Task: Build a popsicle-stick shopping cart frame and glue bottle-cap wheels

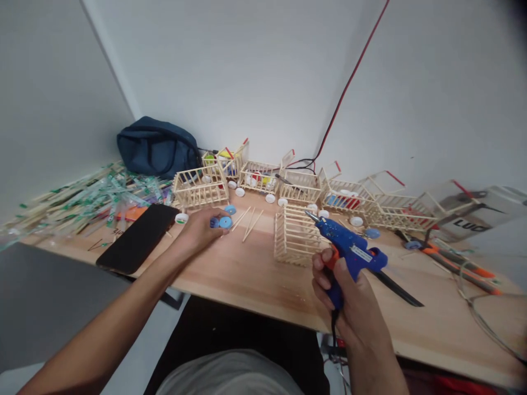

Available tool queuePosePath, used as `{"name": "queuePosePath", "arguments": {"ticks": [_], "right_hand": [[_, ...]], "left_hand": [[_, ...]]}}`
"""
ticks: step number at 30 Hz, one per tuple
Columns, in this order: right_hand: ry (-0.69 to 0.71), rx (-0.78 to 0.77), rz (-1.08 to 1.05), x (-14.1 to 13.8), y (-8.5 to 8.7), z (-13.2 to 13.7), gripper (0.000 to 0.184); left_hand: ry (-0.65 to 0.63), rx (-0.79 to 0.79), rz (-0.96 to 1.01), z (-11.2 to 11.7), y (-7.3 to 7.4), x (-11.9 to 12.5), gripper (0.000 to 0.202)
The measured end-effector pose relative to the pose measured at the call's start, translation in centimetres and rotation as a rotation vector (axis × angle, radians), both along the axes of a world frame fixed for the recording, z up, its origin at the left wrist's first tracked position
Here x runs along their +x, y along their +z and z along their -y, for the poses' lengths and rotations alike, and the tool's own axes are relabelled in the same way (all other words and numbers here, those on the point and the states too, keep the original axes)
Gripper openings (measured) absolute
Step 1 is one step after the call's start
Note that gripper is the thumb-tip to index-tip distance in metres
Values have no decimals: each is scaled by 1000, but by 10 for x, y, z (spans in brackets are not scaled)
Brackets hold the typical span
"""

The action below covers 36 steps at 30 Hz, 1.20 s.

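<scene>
My right hand (pixel 349 296) is wrapped round the handle of a blue hot glue gun (pixel 348 244), fingers at its orange trigger. Its metal nozzle points up and left, over a small cart frame of thin wooden sticks (pixel 294 233). Further left, my left hand (pixel 197 233) reaches over the table with thumb and fingers closed about a blue bottle cap (pixel 225 222). Another blue cap (pixel 230 209) lies just beyond the fingertips. Several loose thin sticks (pixel 252 225) lie to the right of that hand.
Stick carts (pixel 300 186) with white cap wheels line the back. At left are a black phone (pixel 138 238), wrapped chopsticks (pixel 94 197) and a blue bag (pixel 158 148). A black blade-like strip (pixel 397 288), orange-handled pliers (pixel 461 266) and a cable (pixel 480 312) lie right.
</scene>
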State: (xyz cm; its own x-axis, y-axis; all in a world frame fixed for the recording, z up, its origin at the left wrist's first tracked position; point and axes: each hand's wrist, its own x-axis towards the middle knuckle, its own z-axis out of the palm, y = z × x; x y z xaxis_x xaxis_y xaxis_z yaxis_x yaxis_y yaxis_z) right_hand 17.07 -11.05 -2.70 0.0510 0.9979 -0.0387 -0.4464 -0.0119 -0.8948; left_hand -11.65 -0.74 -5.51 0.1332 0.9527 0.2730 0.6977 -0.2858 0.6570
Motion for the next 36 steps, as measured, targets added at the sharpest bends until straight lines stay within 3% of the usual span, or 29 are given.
{"name": "queuePosePath", "arguments": {"ticks": [5, 11, 16, 19, 22, 24, 29, 36], "right_hand": [[4, -3, 19, -1, -1, 0, 33], [1, -3, 42, 0, -3, 0, 35], [16, 2, 51, 1, -5, 0, 33], [9, 19, 67, 0, -3, 0, 32], [14, 31, 90, -2, -1, 1, 31], [15, 23, 107, -3, -1, 1, 31], [18, 21, 179, -5, -4, 3, 29], [-4, 27, 319, -14, -1, 8, 30]], "left_hand": [[40, 43, -54, 3, 7, 1, 29], [71, -17, -34, 3, 9, -2, 26], [151, -26, 233, 10, 14, -3, 38], [178, -181, 591, 18, 24, -2, 38], [115, -390, 1032, 26, 37, 1, 34], [66, -485, 1182, 31, 44, 5, 32], [-50, -658, 1256, 38, 45, 24, 32], [-197, -748, 1194, 37, 26, 48, 25]]}}
